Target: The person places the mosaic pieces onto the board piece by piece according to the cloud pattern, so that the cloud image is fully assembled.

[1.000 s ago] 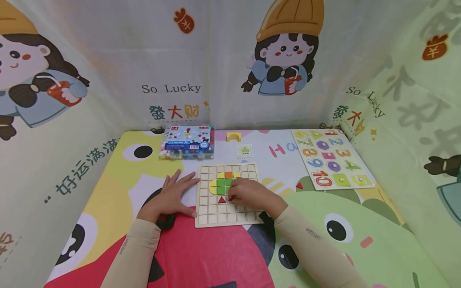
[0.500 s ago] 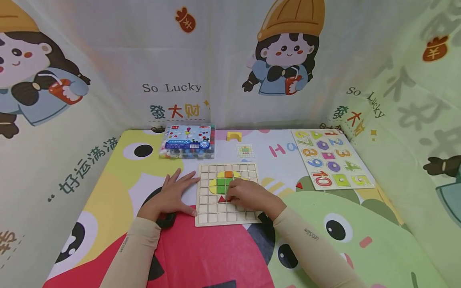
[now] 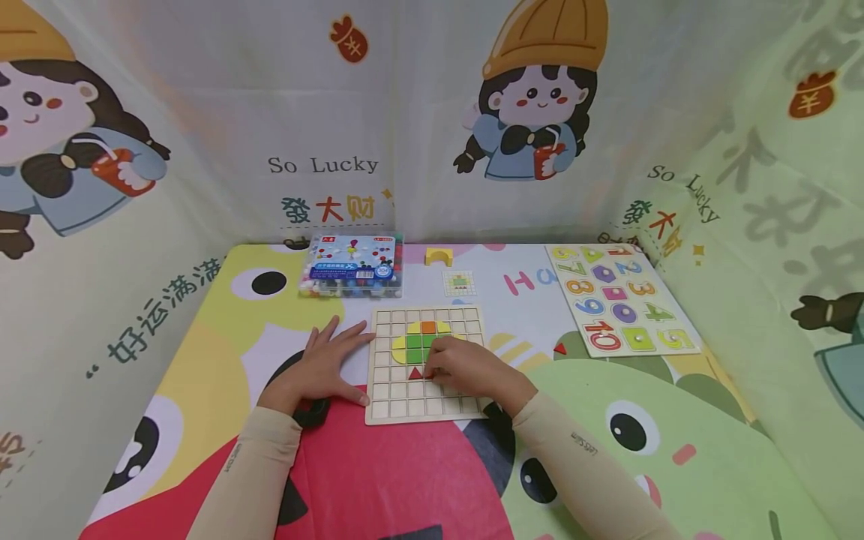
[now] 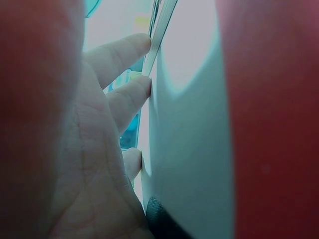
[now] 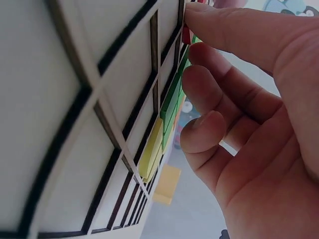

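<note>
A wooden grid board (image 3: 391, 409) lies on the table, with yellow rounded pieces (image 3: 400, 350), green squares (image 3: 414, 356) and an orange square (image 3: 428, 328) set in its cells. One red triangle (image 3: 415, 373) sits below the green squares. Just right of it, my right hand (image 3: 469, 366) pinches another small red piece (image 5: 186, 35) between thumb and forefinger, down at the board's surface; the fingers mostly hide it. My left hand (image 3: 324, 369) is spread, its fingertips and thumb against the board's left edge. The left wrist view shows the fingertips (image 4: 145, 85) touching that edge.
Behind the board are a small pattern card (image 3: 460, 283), a yellow arch block (image 3: 439, 257) and a clear box of colourful parts (image 3: 352, 266). A number-and-shape puzzle board (image 3: 621, 300) lies at the back right, near a loose red triangle (image 3: 560, 349).
My right hand has shifted very slightly left, and the red piece in its fingers shows less than before. My left hand stays at the board's edge.
</note>
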Demonstrator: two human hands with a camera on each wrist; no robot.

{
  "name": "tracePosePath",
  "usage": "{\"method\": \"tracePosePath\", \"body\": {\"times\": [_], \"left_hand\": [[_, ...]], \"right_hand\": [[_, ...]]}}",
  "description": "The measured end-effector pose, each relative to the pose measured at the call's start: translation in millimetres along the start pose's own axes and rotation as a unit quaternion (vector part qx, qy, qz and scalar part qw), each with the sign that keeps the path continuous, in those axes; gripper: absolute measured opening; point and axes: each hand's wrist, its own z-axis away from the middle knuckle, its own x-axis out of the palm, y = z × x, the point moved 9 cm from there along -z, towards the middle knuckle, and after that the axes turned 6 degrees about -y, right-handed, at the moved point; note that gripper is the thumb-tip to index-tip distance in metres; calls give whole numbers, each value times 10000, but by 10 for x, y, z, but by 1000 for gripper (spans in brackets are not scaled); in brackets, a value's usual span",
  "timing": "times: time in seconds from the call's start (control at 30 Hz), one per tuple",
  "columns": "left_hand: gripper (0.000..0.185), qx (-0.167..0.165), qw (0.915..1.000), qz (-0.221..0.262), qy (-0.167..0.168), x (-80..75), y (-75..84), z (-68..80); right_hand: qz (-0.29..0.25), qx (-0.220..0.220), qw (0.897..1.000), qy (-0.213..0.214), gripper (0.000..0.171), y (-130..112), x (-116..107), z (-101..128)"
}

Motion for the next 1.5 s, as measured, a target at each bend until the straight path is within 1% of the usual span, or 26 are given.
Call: {"method": "tracePosePath", "body": {"times": [0.13,0.27,0.4,0.5,0.6,0.77,0.97,1.07,1.2,1.37,1.43,1.5], "left_hand": [[115,-15,10000,17,-11,-3,-9,1],[115,-13,10000,79,-19,-9,-6,5],[114,-34,10000,57,-30,-7,-6,9],[115,-26,10000,23,-36,-4,-4,4],[115,9,10000,27,-46,7,0,-14],[114,12,10000,-1,-18,10,-11,-28],[115,50,10000,17,-13,14,-26,-31],[115,25,10000,17,-10,15,-41,-23],[116,-16,10000,33,-17,9,-47,-21],[116,-4,10000,67,-58,8,-35,-17],[116,6,10000,48,-57,12,-35,-21],[116,4,10000,27,-58,19,-45,-32]], "right_hand": [[-4,1,10000,34,14,-10,-20,19],[-55,80,9997,225,16,-5,-99,104],[-116,306,9982,508,19,39,-202,280],[-233,544,9958,693,20,111,-253,461],[-270,746,9927,905,20,228,-261,659],[-415,919,9850,1399,18,446,-318,933],[-426,741,9745,2074,12,657,-428,1151],[-493,724,9695,2289,10,763,-458,1216],[-603,934,9651,2370,10,932,-438,1257],[-582,1269,9637,2276,12,1138,-359,1299],[-566,1496,9601,2295,15,1229,-353,1358],[-515,1749,9534,2405,17,1325,-369,1442]]}}
